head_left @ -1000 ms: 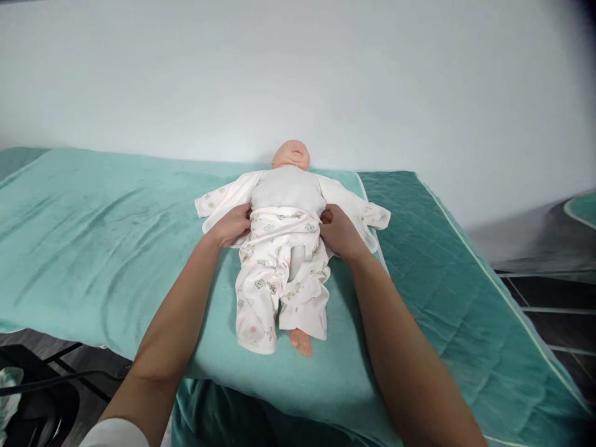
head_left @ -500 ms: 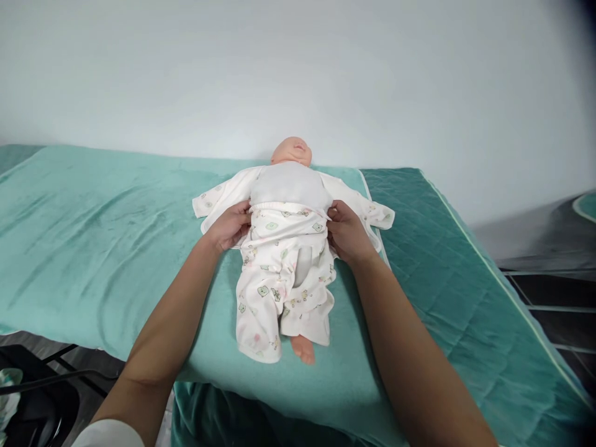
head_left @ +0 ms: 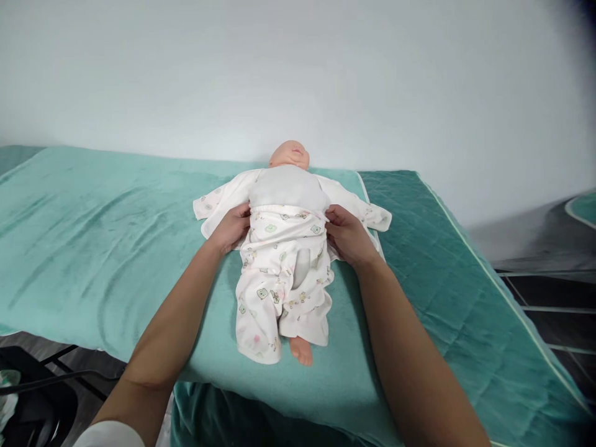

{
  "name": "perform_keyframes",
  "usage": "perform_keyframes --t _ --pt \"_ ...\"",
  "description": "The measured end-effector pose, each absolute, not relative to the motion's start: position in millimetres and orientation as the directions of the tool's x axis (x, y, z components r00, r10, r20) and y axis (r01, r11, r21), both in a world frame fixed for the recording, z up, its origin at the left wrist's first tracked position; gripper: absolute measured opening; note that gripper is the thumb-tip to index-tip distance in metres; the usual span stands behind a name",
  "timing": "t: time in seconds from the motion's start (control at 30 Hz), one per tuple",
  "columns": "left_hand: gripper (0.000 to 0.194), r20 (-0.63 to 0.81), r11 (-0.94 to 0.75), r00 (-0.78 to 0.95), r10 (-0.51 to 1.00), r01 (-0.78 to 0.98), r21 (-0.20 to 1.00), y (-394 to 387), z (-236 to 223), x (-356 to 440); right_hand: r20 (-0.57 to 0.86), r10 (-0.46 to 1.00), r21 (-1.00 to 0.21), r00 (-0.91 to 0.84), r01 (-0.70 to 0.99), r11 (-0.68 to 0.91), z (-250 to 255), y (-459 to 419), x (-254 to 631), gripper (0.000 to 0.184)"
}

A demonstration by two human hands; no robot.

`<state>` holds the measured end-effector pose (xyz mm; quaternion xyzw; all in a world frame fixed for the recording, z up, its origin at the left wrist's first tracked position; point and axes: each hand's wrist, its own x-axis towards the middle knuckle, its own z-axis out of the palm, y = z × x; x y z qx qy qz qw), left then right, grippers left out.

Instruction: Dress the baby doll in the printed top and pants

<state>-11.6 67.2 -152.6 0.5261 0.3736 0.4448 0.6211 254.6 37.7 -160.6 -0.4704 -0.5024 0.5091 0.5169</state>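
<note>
A baby doll (head_left: pixel 289 186) lies on its back, head away from me, its grey cloth torso bare in front. White patterned pants (head_left: pixel 265 267) cover its legs up to the waist, and one foot (head_left: pixel 301 351) sticks out of the right-hand leg. Through a gap between the legs some grey cloth shows. My left hand (head_left: pixel 233 226) pinches the waistband at the doll's left-hand side in view. At the opposite side my right hand (head_left: pixel 345 233) has its fingers closed on the waistband too. A white shirt (head_left: pixel 228 197) lies spread open under the doll, sleeves out to both sides.
A light green cover (head_left: pixel 116 248) lies under the doll, with a darker quilted cover (head_left: pixel 456 298) to the right. A pale wall (head_left: pixel 298 74) rises right behind the head. At lower left stands a black bin-like object (head_left: pixel 41 397) beside thin black bars.
The right hand has shifted slightly outward to the right with the waistband, which now looks wider. The pant legs reach a little nearer to me. The left hand has barely moved.
</note>
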Motion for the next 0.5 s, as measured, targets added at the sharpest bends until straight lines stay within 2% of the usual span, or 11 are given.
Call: perform_keyframes --t 0.17,0.27,0.4,0.5 --pt "0.027 0.124 -0.125 0.242 0.962 -0.008 0.992 62 -149 -10 0.072 0.997 -0.993 -0.019 -0.099 0.069 -166 41 255 0.031" --pt "0.022 0.164 -0.194 0.22 0.962 0.121 0.974 63 -149 -11 0.076 0.997 -0.996 0.002 -0.05 0.076 -170 44 256 0.031" --pt "0.016 0.229 -0.247 0.093 0.969 0.319 0.915 64 -154 -13 0.114 0.99 -0.989 0.083 0.106 0.105 -173 43 257 0.026" --pt "0.019 0.319 -0.286 -0.038 0.947 0.352 0.891 59 -155 -11 0.34 0.923 -0.898 0.18 0.354 0.262 -170 37 255 0.023"
